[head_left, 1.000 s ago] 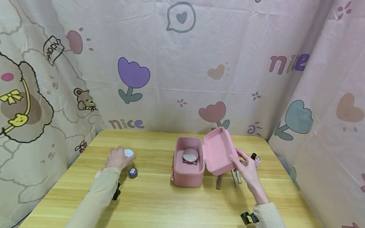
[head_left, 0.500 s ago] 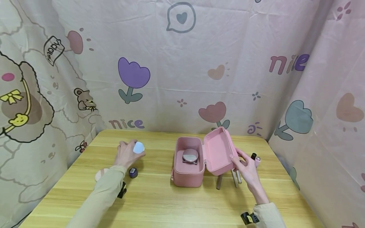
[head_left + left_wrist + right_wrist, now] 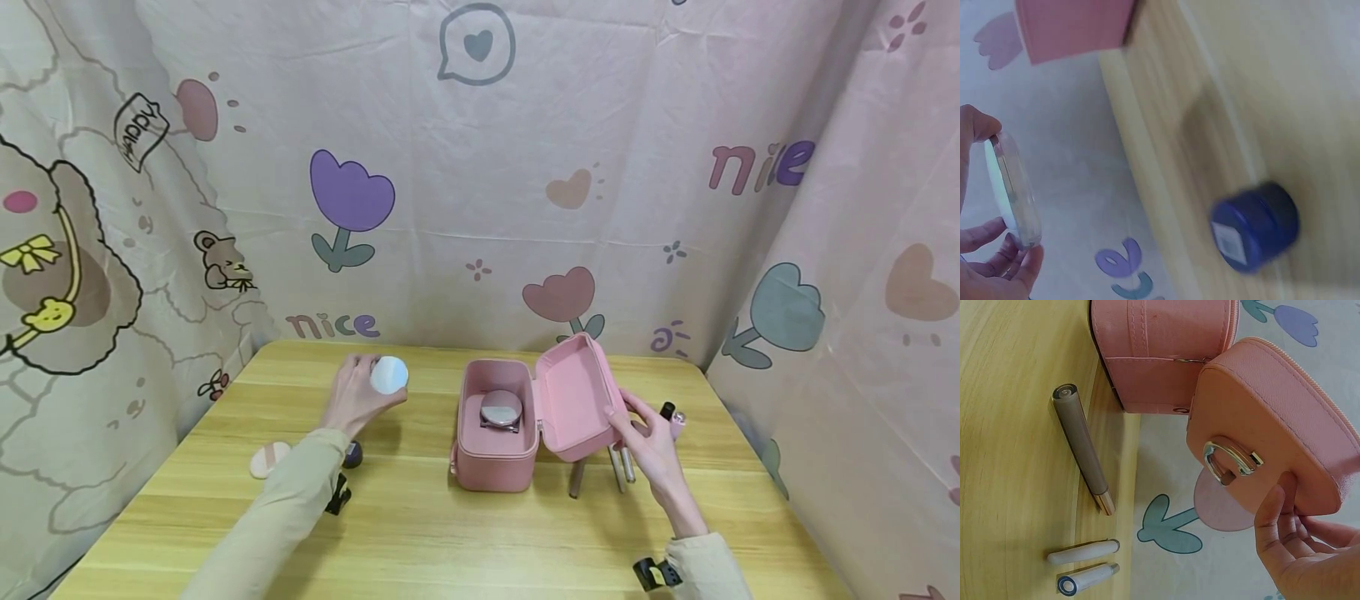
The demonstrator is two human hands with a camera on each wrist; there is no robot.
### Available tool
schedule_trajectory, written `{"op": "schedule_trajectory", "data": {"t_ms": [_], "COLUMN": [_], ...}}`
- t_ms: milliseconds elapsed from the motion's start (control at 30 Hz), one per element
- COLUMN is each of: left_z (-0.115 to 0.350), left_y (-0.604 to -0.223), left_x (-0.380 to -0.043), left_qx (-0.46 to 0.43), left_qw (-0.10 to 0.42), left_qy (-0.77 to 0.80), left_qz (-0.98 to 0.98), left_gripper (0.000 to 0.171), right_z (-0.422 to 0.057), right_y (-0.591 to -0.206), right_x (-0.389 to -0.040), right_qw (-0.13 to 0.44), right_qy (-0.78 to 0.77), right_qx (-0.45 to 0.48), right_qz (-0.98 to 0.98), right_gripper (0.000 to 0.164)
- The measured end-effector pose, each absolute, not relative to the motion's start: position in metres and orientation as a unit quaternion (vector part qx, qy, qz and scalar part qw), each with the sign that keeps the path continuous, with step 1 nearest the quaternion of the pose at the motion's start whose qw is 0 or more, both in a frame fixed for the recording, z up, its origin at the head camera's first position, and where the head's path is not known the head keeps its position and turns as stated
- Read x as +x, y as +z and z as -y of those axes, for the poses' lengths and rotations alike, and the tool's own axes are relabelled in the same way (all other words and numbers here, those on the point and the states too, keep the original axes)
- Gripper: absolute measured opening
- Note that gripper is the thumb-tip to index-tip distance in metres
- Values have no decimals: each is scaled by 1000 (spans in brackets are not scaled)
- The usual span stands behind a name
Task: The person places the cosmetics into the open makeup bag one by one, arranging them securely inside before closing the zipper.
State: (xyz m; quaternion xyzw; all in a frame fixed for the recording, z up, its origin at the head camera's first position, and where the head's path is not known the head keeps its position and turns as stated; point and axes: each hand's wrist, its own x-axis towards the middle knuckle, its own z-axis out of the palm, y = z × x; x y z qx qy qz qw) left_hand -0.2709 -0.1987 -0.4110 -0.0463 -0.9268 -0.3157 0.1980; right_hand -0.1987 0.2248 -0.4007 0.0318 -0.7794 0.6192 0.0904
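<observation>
My left hand pinches a round compact by its edge, off the table. It has a pale, shiny face; its clear side shows in the left wrist view. My right hand grips the outer edge of the lid of a pink makeup case. The lid is swung out to the right, and its metal-trimmed handle shows in the right wrist view. Inside the case lies another round compact. A dark blue jar stands below my left hand, partly hidden by the sleeve in the head view.
A round powder puff lies on the table at the left. Under and beside the lid lie a brown tube and two pale tubes. A black-capped item and a pink one are behind my right hand.
My left hand has lifted the compact and carried it right and slightly up, toward the case. The powder puff has come into fuller view. My right hand and the lid stay put.
</observation>
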Motion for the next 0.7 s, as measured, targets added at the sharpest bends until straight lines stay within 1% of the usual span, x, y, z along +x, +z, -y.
{"op": "schedule_trajectory", "data": {"t_ms": [200,533,700], "left_z": [177,146,132], "left_y": [-400,-391,-388], "left_x": [-273,-278,-278], "left_qx": [-79,-111,-130], "left_qw": [203,192,184], "left_qy": [-339,-355,-361], "left_qz": [915,908,905], "left_gripper": [72,75,74], "right_z": [-225,-224,-224], "right_y": [-401,-400,-400], "right_x": [-198,-198,-198], "right_qw": [90,87,89], "right_qy": [620,617,616], "right_qx": [36,33,34], "right_qz": [779,781,782], "right_gripper": [54,54,53]}}
